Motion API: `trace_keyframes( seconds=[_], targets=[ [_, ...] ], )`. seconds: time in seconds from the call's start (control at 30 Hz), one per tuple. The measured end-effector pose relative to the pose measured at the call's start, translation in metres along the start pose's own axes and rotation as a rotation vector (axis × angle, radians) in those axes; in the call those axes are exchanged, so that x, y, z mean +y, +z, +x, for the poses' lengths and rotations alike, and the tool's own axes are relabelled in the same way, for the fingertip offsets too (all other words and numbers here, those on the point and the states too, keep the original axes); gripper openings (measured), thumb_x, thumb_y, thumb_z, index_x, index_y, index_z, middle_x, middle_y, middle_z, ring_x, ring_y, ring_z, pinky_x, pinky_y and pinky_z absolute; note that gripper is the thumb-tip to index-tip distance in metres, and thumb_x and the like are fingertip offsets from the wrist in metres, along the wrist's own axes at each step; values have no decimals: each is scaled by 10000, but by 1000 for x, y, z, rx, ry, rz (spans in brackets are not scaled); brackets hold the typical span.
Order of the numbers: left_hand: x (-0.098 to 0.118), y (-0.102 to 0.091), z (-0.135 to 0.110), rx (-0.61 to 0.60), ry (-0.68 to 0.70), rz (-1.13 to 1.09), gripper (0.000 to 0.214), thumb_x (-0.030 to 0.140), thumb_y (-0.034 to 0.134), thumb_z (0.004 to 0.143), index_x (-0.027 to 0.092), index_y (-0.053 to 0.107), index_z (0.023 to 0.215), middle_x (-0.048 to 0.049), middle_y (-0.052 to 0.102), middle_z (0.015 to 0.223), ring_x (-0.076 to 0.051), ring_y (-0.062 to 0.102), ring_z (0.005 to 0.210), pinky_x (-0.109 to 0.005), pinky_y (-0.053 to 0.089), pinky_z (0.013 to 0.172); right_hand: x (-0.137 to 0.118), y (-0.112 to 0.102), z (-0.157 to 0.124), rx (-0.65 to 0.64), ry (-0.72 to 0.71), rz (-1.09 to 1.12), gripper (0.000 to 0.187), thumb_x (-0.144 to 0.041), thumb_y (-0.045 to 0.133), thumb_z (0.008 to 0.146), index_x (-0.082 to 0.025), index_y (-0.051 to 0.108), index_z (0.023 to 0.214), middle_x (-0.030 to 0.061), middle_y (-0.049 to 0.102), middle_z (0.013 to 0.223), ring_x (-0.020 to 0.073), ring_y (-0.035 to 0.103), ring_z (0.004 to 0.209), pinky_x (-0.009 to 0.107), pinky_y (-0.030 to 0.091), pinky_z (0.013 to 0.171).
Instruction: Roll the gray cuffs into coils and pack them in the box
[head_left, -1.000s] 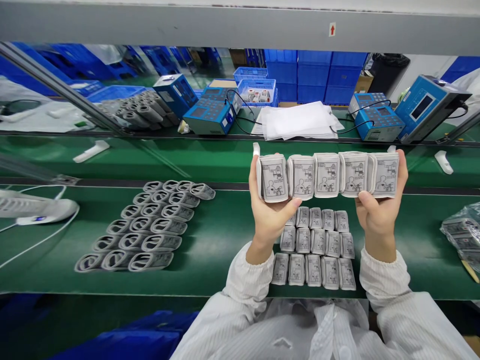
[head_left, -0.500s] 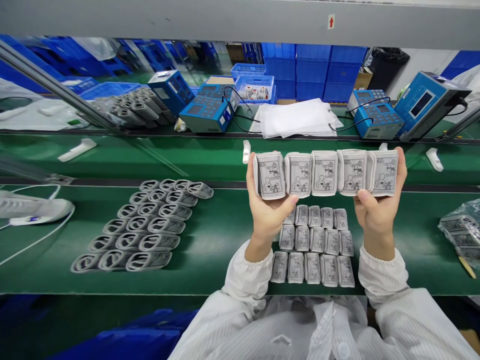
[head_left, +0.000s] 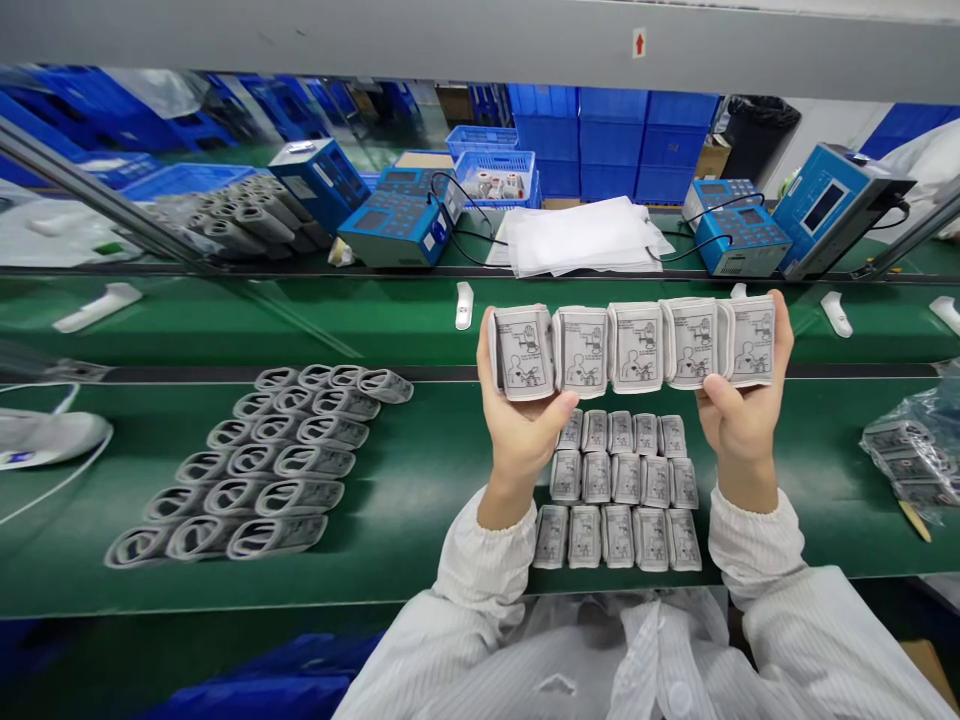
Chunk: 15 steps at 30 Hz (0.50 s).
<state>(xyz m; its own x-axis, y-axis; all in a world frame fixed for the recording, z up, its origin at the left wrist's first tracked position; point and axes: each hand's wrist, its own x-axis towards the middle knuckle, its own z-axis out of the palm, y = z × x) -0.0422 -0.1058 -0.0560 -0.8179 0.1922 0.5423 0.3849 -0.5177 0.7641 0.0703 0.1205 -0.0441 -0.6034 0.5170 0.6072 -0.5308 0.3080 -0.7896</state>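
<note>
Grip's closed at both ends: I've got the left hand and right hand squeezing five folded cuffs, blood-pressure ones by the look, into one tight row, printed faces toward the camera, above the rows of cuffs on the green table.

We count one left hand and one right hand holding five folded cuffs, with fifteen further folded cuffs on the surface, in three rows of five.

Left hand, right hand hold five folded cuffs.
</note>
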Motion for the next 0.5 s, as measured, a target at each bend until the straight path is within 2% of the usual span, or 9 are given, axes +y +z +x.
trace_keyframes(
  seconds=[0.1,0.17,0.3,0.5],
  targets=[
    [-1,0,0,4,-14,-4,1073,549,999,841,477,414,1737,-103,533,1770,-397,528,1669,-614,489,1362,-3,4,0,37,-11,29,1021,-620,925,847,-515,407,1720,29,501,1765,385,534,1644,656,481,1369],
    [-2,0,0,-1,-22,-23,1079,543,998,839,482,405,1739,-106,531,1775,-403,528,1668,-634,508,1343,-5,6,0,41,1,29,1021,-625,924,844,-505,411,1719,36,513,1752,382,546,1632,650,482,1370],
    [-1,1,1,4,-12,-37,1102,552,1000,834,488,385,1746,-114,537,1770,-416,492,1693,-671,487,1349,-7,6,-1,39,24,22,1022,-619,921,850,-486,410,1724,40,494,1772,380,529,1646,657,436,1401],
    [-2,-1,2,-22,19,-14,1097,566,986,846,500,370,1750,-105,512,1787,-410,464,1712,-668,495,1347,-7,4,-2,41,9,21,996,-590,925,855,-497,429,1713,25,472,1796,377,466,1701,679,356,1440]
  ],
)
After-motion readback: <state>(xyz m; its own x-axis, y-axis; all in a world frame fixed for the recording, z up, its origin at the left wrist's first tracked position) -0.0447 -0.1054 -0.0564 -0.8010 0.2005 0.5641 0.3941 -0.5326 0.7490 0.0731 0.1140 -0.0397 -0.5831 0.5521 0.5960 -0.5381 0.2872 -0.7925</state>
